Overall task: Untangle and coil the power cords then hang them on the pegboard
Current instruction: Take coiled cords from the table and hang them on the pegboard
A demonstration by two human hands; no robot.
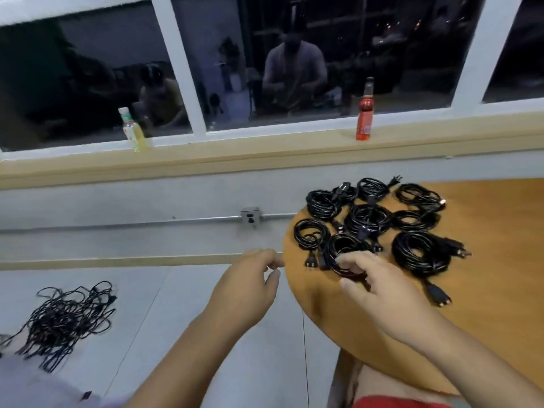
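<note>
The big dark window [88, 83] runs across the top, with a long tan sill [265, 154] under it. Below the wall is the pale tiled floor [176, 319]. On your right stands a round wooden table [485, 260].

On the floor, far to your left, lies a messy pile of black cords [64, 316], all mixed up and well away from the table.

On the table sit the coiled cords [368, 219], each wound into a neat black ring. They lie close together, and some touch. Plugs stick out from a few of them.

Your left hand [250, 281] is in the air just beside the table's edge. Its fingers are loosely bent and there is nothing in them.

Your right hand [379, 293] is over the near side of the table. Its thumb and fingers are bent around the edge of the nearest coil [344, 248] and have hold of it.

A red bottle [365, 119] stands on the sill to the right, and a yellow bottle [134, 132] stands on it to the left. A small grey wall socket [249, 216] sits on the wall between them, lower down.
</note>
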